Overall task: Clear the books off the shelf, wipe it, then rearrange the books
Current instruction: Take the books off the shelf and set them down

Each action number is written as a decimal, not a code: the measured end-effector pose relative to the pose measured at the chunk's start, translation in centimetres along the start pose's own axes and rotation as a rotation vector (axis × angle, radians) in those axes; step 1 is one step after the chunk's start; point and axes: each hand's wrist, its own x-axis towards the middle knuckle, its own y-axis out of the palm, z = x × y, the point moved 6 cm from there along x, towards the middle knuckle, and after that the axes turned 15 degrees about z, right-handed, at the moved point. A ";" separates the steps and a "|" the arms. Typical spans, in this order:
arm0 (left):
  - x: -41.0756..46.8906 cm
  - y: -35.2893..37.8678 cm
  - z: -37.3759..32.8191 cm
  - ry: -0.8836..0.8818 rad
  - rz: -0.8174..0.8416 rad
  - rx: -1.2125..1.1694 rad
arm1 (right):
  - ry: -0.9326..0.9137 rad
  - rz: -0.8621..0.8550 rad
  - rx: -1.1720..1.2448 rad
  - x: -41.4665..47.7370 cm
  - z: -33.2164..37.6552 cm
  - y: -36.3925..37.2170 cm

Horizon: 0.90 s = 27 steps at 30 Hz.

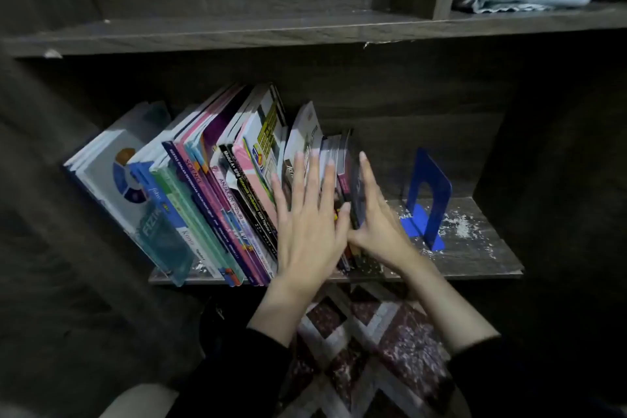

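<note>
Dusty shelf (pixel 475 249) | colourful books (pixel 210 187) lean left | left hand (pixel 305 224) spread on them | right hand (pixel 380 224) straight-fingered alongside

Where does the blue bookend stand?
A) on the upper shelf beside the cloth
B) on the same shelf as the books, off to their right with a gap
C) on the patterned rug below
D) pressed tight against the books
B: the blue bookend stands upright on the dusty shelf, to the right of the leaning books and not touching them.

Glossy books (pixel 217 187), matt wood shelf (pixel 475 258) (dusty).
</note>
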 end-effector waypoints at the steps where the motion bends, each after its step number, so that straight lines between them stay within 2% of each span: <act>1: 0.4 0.2 0.2 -0.048 0.020 0.046 | 0.001 0.028 -0.001 0.6 0.0 0.1; 3: 0.9 0.9 0.7 -0.105 0.067 0.113 | 0.032 0.051 -0.087 1.6 -0.2 0.3; 6: 0.8 2.2 1.1 -0.100 0.122 0.181 | 0.069 0.066 -0.167 2.5 -1.1 0.8; 15: 0.5 1.7 0.8 -0.064 0.110 0.119 | 0.098 0.019 -0.139 1.8 -1.5 1.9; 23: -1.0 0.9 0.2 -0.034 0.061 -0.015 | 0.078 -0.016 -0.166 0.3 -1.0 2.8; 27: -3.0 0.9 -0.1 -0.010 -0.005 -0.211 | 0.089 -0.048 -0.218 -1.5 -0.8 3.7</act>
